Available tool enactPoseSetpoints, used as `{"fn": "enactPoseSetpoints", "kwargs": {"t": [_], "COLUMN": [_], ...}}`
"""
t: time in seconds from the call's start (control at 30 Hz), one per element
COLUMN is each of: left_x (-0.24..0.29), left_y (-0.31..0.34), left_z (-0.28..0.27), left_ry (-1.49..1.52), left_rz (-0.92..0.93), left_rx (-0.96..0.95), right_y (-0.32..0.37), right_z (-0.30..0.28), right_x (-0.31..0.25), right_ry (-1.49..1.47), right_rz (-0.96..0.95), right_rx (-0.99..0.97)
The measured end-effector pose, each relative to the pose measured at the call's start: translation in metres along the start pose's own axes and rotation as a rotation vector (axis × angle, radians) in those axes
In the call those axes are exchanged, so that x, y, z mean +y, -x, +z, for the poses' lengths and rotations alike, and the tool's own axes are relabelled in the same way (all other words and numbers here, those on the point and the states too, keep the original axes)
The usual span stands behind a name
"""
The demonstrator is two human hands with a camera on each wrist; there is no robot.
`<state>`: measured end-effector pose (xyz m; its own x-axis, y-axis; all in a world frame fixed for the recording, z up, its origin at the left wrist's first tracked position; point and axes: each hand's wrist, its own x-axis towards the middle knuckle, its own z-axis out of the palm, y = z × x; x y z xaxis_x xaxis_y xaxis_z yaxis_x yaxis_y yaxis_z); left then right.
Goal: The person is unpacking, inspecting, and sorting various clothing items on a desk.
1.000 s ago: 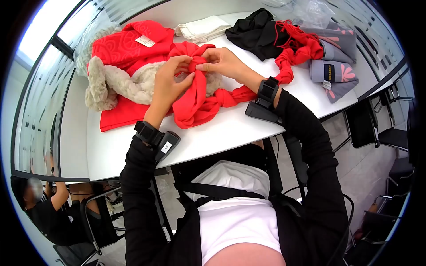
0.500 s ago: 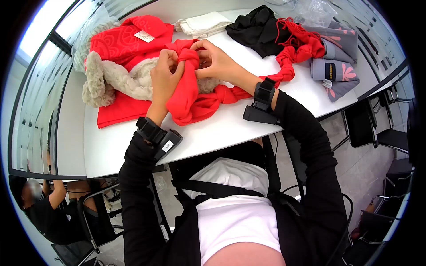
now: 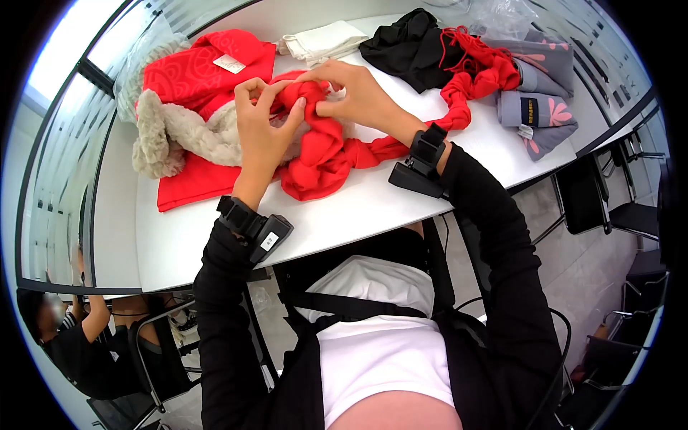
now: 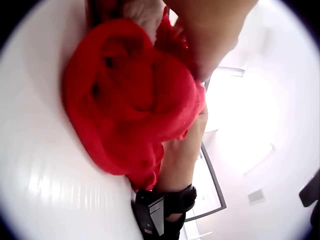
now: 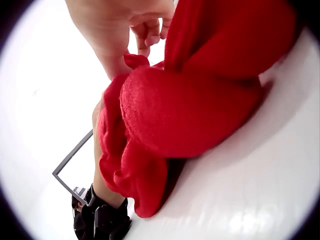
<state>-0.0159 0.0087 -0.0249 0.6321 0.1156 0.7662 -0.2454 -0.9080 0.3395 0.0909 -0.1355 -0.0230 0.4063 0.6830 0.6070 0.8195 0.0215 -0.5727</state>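
Observation:
A long red scarf (image 3: 320,154), tied in a chain of knots, runs from between my hands to the right and ends in red fringe. My left hand (image 3: 259,132) pinches the left side of a knot, its thumb against the cloth. On the knot's other side my right hand (image 3: 358,97) grips the same scarf between thumb and fingers. A rounded loop of the scarf (image 4: 130,105) hangs toward the white tabletop in the left wrist view. Smooth folds of it (image 5: 185,115) fill the middle of the right wrist view, hiding most of the fingers.
Left lie a beige fluffy scarf (image 3: 190,132) and a folded red textile (image 3: 193,75) with a tag. Behind are a folded white cloth (image 3: 324,41) and a black cloth (image 3: 408,54). Grey textiles with pink patterns (image 3: 539,118) lie right. The white table's (image 3: 330,226) front edge is close to my body.
The long flap hanging from the knot has been drawn up into a short, bunched loop. My left hand has shifted slightly left, and both hands have kept to the knot.

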Motion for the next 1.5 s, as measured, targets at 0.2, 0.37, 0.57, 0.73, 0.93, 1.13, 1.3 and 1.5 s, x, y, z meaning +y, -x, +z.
{"fn": "enactPoseSetpoints", "kwargs": {"t": [0.2, 0.37, 0.57, 0.73, 0.93, 1.13, 1.3, 1.5], "left_x": [-0.016, -0.017, -0.022, -0.018, -0.023, -0.020, -0.028, -0.025], "left_y": [0.008, 0.011, 0.009, 0.005, -0.003, -0.010, -0.002, 0.005], "left_z": [0.008, 0.011, 0.015, 0.011, 0.008, -0.002, 0.009, 0.012], "left_ry": [0.310, 0.307, 0.377, 0.419, 0.632, 0.958, 0.621, 0.288], "left_rz": [-0.289, -0.277, -0.347, -0.317, -0.411, -0.682, -0.536, -0.317], "left_rx": [-0.291, -0.345, -0.330, -0.282, -0.298, -0.341, -0.431, -0.386], "right_y": [0.001, 0.001, 0.003, 0.000, -0.004, -0.005, -0.002, 0.000], "right_z": [0.005, 0.002, -0.001, -0.008, -0.008, -0.014, -0.011, -0.003], "right_x": [0.008, 0.001, -0.004, -0.004, 0.013, 0.004, -0.011, -0.002], "right_ry": [-0.018, 0.140, 0.221, 0.083, -0.266, -0.346, 0.024, 0.231], "right_rz": [-0.052, -0.076, -0.133, -0.159, -0.100, -0.003, 0.018, 0.002], "right_rx": [-0.100, -0.196, -0.215, -0.232, -0.296, -0.330, -0.321, -0.327]}}
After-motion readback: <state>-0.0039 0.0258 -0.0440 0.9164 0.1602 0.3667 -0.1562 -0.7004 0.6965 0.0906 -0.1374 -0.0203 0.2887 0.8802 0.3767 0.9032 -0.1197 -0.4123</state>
